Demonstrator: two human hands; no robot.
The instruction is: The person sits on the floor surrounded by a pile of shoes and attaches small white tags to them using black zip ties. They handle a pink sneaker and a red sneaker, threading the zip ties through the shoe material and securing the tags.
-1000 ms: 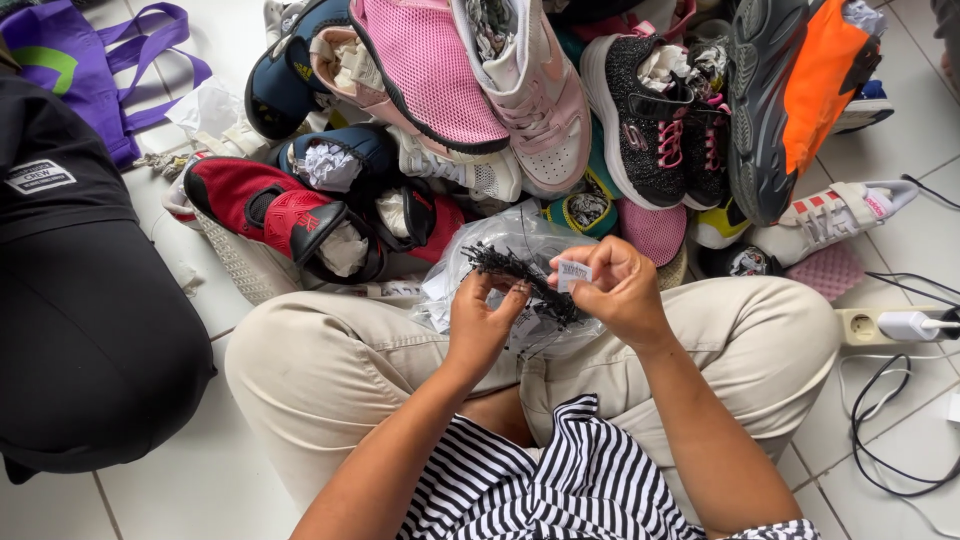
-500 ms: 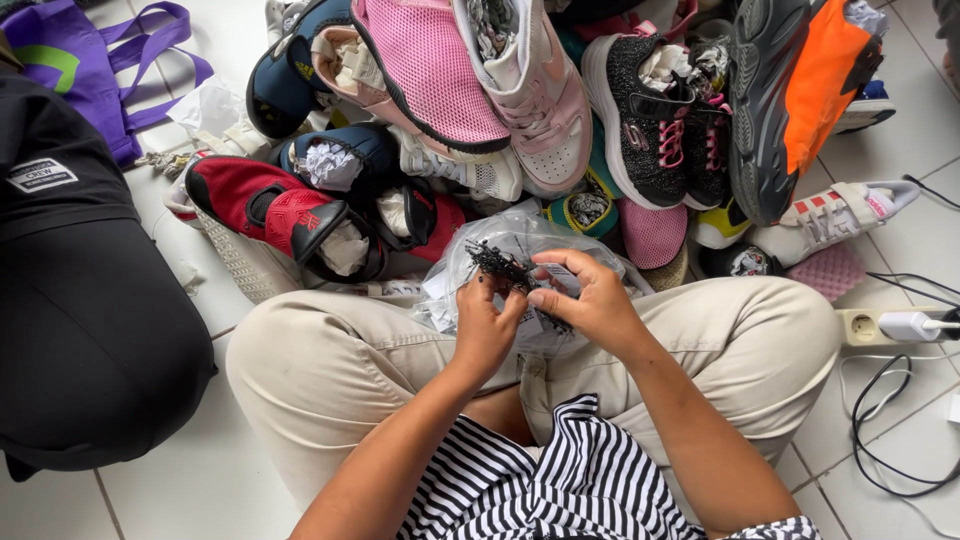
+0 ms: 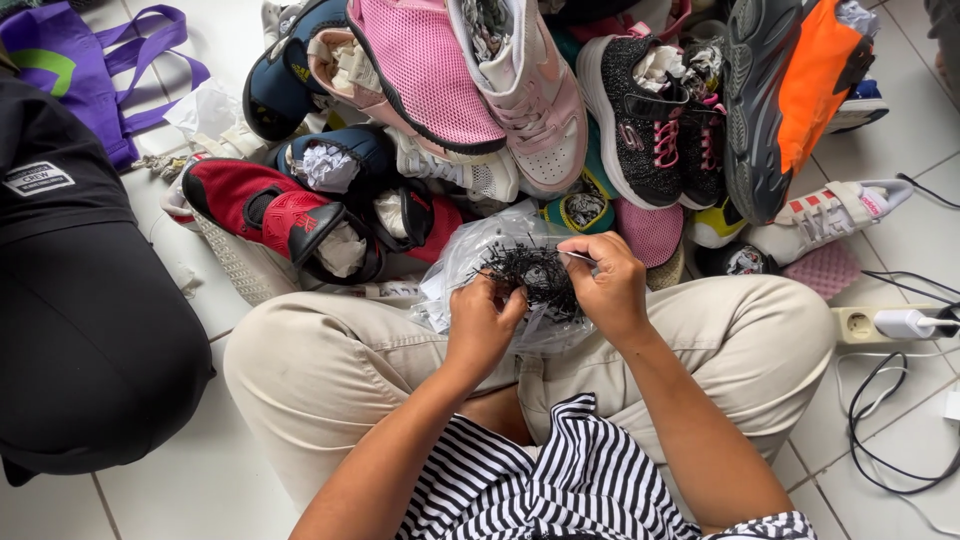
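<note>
Shoe heap: a pile of sneakers (image 3: pixel 520 110) lies on the tiled floor (image 3: pixel 170 480) just beyond the fingers, pink, black, red and orange ones jumbled together, several stuffed with paper.
Black bag: a large dark bag (image 3: pixel 80 330) sits well to the left of the fingers.
Purple tote: a purple bag (image 3: pixel 90 70) lies far up and left of them.
Power strip: a white strip with a plug (image 3: pixel 890 325) rests well to the right, cables trailing below it.
Clear plastic bag: the bag (image 3: pixel 470 260) rests on the lap, directly under and around the fingers; thin, crinkly and very light, likely slippery, best taken by its bunched mouth.
Black fasteners: a tangle of thin black pieces (image 3: pixel 535 275) inside it, between both hands; light, springy, prone to snag, best pinched singly at one end.
Left hand: the left hand (image 3: pixel 485 320) curls closed, gripping the bag's near edge.
Right hand: the right hand (image 3: pixel 605 285) has its fingers (image 3: pixel 580 252) pinched narrowly on something pale and small at the bag's top; what it is cannot be told.
</note>
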